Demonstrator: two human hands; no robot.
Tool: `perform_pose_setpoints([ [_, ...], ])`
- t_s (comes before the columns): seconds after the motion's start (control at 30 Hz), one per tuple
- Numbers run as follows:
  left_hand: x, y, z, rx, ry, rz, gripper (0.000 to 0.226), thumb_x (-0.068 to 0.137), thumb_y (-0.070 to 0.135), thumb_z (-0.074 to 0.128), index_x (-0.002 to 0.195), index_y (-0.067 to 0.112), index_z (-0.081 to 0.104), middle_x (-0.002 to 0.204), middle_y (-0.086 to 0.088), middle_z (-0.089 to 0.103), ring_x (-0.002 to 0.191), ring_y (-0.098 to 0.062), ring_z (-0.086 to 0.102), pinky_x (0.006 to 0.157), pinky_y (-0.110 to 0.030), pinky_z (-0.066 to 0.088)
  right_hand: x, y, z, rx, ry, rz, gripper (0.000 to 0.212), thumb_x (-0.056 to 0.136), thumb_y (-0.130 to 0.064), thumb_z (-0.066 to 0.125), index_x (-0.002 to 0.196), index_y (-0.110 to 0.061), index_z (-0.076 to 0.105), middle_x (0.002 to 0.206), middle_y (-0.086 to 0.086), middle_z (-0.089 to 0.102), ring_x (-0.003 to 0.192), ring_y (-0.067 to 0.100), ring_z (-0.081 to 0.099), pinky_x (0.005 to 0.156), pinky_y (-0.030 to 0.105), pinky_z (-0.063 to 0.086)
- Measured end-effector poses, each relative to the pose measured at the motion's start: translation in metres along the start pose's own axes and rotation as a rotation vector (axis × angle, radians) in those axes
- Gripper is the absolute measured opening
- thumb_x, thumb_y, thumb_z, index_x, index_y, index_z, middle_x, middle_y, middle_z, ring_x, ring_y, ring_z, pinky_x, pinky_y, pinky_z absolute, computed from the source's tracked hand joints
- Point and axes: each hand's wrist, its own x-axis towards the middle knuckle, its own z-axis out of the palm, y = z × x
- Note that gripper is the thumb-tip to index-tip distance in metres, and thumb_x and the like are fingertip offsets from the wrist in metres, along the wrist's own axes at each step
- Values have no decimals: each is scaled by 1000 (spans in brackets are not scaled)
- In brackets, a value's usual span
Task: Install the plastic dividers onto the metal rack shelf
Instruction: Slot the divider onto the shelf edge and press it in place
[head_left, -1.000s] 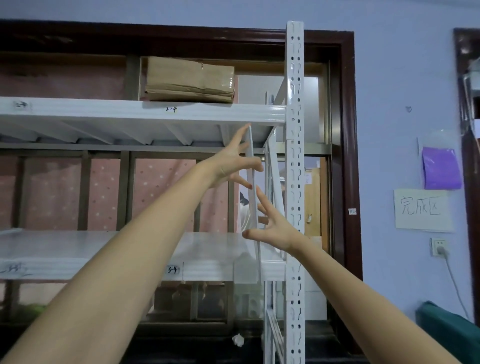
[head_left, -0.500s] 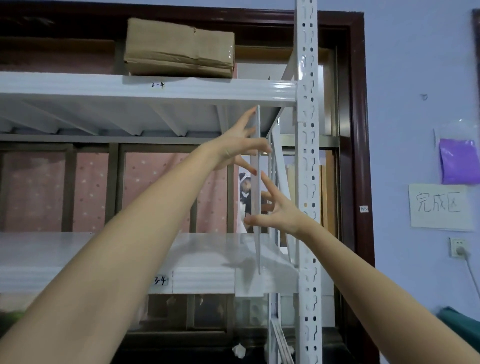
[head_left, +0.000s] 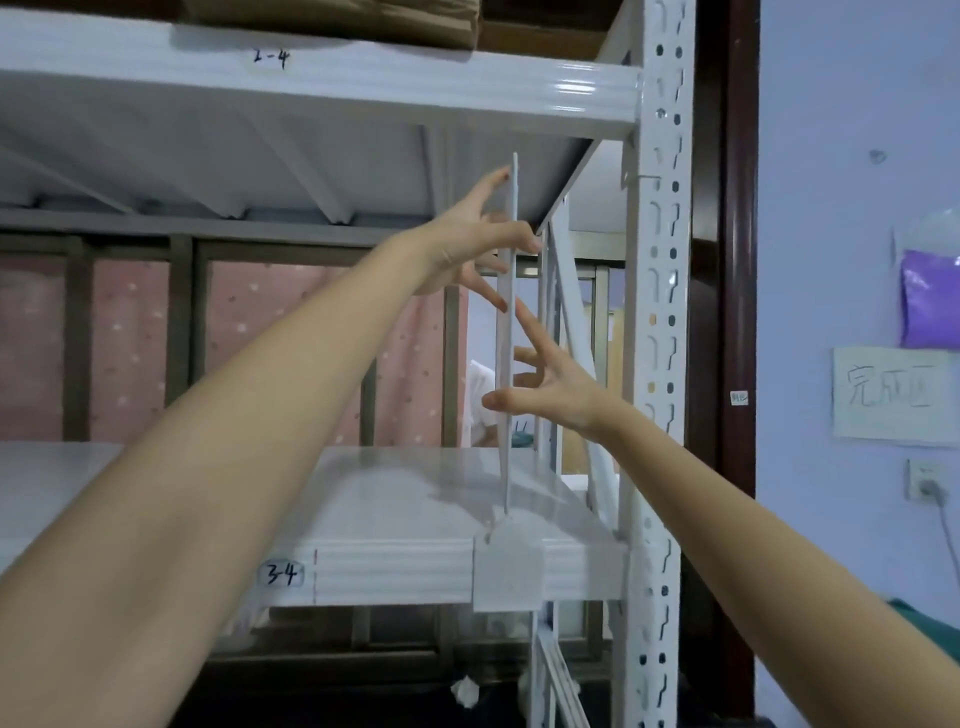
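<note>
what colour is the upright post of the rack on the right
White, with dark punched slots, on the upright post; the head view shows it.

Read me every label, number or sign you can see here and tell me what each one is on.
"2-4", handwritten, first digit unclear: front edge of the upper shelf.
"3-4", handwritten on a tag: front edge of the lower shelf.
"完成区", handwritten: paper sign on the wall.
Small sticker on the door frame: too small to read.
</note>
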Motion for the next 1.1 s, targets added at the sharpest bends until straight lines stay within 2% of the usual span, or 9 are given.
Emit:
perform_pose_setpoints([
  [0.13,7,-6,2,-22,5,-32,90,79,15,69,146,44,16,145,-9,33,122,-37,44,69,-45,58,3,8,-2,6,-13,41,107,80,-19,78,139,-67,2,155,11,23,117,16,53,70,22,51],
  [0.33,8,-3,3,-54,8,-55,98,66,22,75,145,44,21,143,-10,35,117,-46,48,71,-51,56,4,1,-6,-2,-18,28,106,82,-18,75,145,-59,0,154,13,24,93,-2,57,74,23,56],
  [0.5,11,-5,1,-39,18,-84,98,65,24,74,145,43,20,149,-11,27,117,-48,46,73,-51,57,0,-3,-4,8,-32,7,103,85,-11,70,150,-50,0,158,10,18,99,-7,49,79,27,58],
  [0.6,11,-9,2,-56,30,-83,100,62,25,75,145,43,21,148,-10,27,116,-47,49,72,-50,57,2,1,-5,-4,-35,1,103,85,-14,71,149,-52,0,158,7,17,88,-12,51,80,27,58],
  [0.7,13,-9,3,-40,29,-87,101,60,27,74,145,43,22,149,-10,27,114,-47,51,74,-51,56,5,2,-5,-19,-43,-6,102,85,-15,71,150,-52,0,158,6,16,90,-10,49,77,25,57],
  [0.87,16,-13,5,-34,35,-62,89,71,23,68,145,42,22,147,-9,28,112,-41,55,74,-47,57,2,8,-4,-19,-24,-7,102,84,-17,70,147,-57,1,158,3,16,88,-17,46,83,29,57],
  [0.93,18,-14,8,-13,19,-57,92,66,26,69,144,43,23,147,-8,28,114,-41,54,73,-46,57,1,9,-3,-6,-11,-5,102,84,-16,69,145,-60,0,159,2,16,94,-13,47,85,32,56],
  [1.03,21,-16,12,11,4,-51,89,62,33,67,140,45,26,149,-7,26,118,-44,49,74,-48,57,-1,14,-1,23,-29,15,105,84,-14,68,143,-62,-3,159,1,16,119,3,44,93,39,54],
  [1.1,22,-21,11,5,18,-46,86,61,36,65,138,46,28,149,-6,26,122,-45,45,75,-50,57,-2,21,1,27,-89,9,109,84,-10,68,145,-57,-8,160,-1,13,139,11,33,108,35,40],
])
